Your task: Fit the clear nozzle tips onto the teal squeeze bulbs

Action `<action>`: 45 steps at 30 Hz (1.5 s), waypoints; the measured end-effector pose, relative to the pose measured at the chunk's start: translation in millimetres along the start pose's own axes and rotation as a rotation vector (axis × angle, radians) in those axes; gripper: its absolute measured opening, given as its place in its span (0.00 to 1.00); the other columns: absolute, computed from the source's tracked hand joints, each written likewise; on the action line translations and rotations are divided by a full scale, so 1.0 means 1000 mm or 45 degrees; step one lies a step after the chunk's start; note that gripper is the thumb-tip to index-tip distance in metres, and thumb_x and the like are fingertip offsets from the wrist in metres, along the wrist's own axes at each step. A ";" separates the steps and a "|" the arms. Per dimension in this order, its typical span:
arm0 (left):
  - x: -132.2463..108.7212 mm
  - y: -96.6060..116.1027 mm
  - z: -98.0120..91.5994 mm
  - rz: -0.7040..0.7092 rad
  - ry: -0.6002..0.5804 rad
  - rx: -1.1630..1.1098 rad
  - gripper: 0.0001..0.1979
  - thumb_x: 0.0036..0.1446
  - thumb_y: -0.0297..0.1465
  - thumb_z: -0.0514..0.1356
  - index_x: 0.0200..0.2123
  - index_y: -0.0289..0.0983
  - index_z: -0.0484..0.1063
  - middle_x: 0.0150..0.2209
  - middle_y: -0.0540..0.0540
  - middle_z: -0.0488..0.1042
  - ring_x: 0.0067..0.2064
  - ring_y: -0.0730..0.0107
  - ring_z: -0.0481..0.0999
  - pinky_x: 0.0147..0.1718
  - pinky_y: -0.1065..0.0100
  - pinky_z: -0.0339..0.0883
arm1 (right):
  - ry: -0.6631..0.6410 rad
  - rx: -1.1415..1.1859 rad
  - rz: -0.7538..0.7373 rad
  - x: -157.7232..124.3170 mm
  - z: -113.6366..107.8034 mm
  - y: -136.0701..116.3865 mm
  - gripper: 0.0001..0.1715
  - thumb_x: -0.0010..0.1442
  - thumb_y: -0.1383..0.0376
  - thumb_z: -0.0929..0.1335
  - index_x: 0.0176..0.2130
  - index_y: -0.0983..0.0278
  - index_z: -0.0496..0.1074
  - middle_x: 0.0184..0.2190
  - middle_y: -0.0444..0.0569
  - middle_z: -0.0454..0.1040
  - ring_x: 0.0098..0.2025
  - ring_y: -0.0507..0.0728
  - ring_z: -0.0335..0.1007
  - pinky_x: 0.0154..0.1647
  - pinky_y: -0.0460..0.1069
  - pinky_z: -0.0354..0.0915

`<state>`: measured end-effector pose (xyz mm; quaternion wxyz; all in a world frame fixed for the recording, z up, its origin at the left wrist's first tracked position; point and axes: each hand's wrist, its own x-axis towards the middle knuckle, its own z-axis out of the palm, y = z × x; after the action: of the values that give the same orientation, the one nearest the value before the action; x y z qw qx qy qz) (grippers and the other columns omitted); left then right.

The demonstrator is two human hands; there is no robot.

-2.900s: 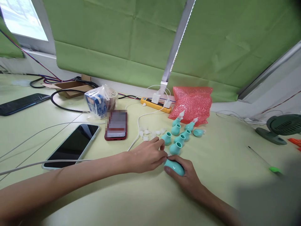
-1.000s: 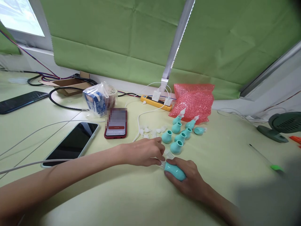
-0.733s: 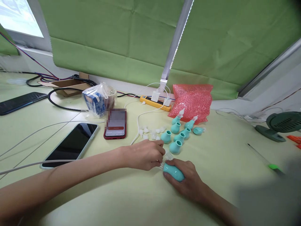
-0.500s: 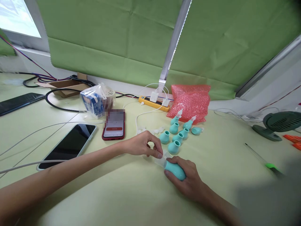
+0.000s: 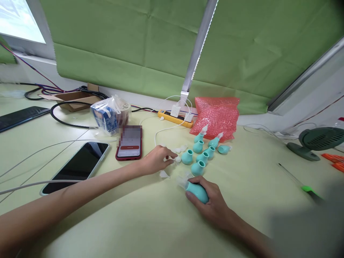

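A teal rubber squeeze bulb (image 5: 197, 192) lies in the grip of my right hand (image 5: 215, 202), low over the table. Its mouth points up and left, with a clear plastic tip (image 5: 183, 180) at it, blurred. My left hand (image 5: 158, 160) reaches to some small white plastic parts (image 5: 177, 158), thumb and forefinger pinched around the edge of one. Just below those fingers lies a loose translucent tip (image 5: 164, 174). Several teal bulbs (image 5: 198, 167) stand with open mouths beyond my right hand. Behind them are bulbs with clear nozzles (image 5: 214, 141) fitted.
Pink bubble wrap bags (image 5: 216, 116) and a yellow power strip (image 5: 174, 118) lie at the back. Left are a red-cased phone (image 5: 130, 143), another phone (image 5: 76, 166), a bagged blue box (image 5: 109, 116) and cables. A screwdriver (image 5: 298, 182) and green fan (image 5: 319, 139) are right.
My left hand has moved away from the bulb's mouth, up and left to the small white parts. My right hand keeps the bulb in nearly the same place.
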<state>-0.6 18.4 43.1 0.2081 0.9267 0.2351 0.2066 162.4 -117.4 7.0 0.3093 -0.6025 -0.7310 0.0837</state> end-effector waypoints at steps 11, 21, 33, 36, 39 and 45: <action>-0.029 0.054 0.020 0.292 -0.243 0.018 0.22 0.58 0.32 0.40 0.15 0.33 0.59 0.12 0.51 0.57 0.15 0.79 0.53 0.16 0.75 0.49 | -0.163 0.309 -0.086 -0.018 -0.004 -0.008 0.12 0.54 0.62 0.63 0.41 0.61 0.60 0.32 0.46 0.69 0.33 0.52 0.66 0.33 0.44 0.65; -0.018 0.040 -0.024 0.157 -0.600 0.117 0.25 0.56 0.45 0.43 0.17 0.33 0.60 0.15 0.49 0.61 0.19 0.72 0.63 0.18 0.72 0.55 | -0.397 0.275 -0.292 -0.014 -0.034 -0.011 0.21 0.49 0.67 0.67 0.43 0.58 0.57 0.35 0.46 0.68 0.36 0.54 0.65 0.39 0.47 0.62; -0.009 0.007 0.027 0.078 -0.246 0.811 0.12 0.55 0.31 0.50 0.43 0.35 0.58 0.34 0.42 0.66 0.32 0.60 0.70 0.22 0.65 0.64 | 0.013 0.402 -0.116 0.108 -0.061 -0.007 0.10 0.47 0.62 0.67 0.31 0.64 0.66 0.31 0.47 0.68 0.34 0.54 0.66 0.32 0.47 0.66; -0.003 0.001 0.030 0.058 -0.207 0.797 0.13 0.54 0.30 0.50 0.45 0.37 0.56 0.37 0.42 0.63 0.33 0.63 0.69 0.22 0.68 0.64 | 0.050 0.251 -0.055 0.154 -0.049 0.011 0.10 0.45 0.62 0.67 0.30 0.65 0.66 0.29 0.47 0.69 0.30 0.52 0.67 0.29 0.46 0.65; -0.007 0.001 0.027 0.055 -0.144 0.804 0.13 0.55 0.27 0.48 0.45 0.37 0.56 0.38 0.41 0.62 0.35 0.63 0.67 0.23 0.68 0.65 | 0.007 0.006 0.035 0.183 -0.030 0.035 0.09 0.43 0.65 0.67 0.29 0.66 0.66 0.28 0.47 0.70 0.28 0.52 0.67 0.29 0.46 0.64; -0.034 0.027 0.036 0.722 0.097 0.695 0.15 0.56 0.31 0.47 0.47 0.37 0.59 0.48 0.39 0.61 0.46 0.56 0.62 0.41 0.57 0.61 | -0.104 -0.118 0.031 0.197 -0.006 0.065 0.07 0.40 0.68 0.67 0.25 0.66 0.65 0.24 0.46 0.70 0.28 0.53 0.67 0.27 0.46 0.63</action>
<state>-1.5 -31.2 17.0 -0.1202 0.9678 0.0237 0.2201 203.5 82.0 48.9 0.2500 -0.6212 -0.7386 0.0780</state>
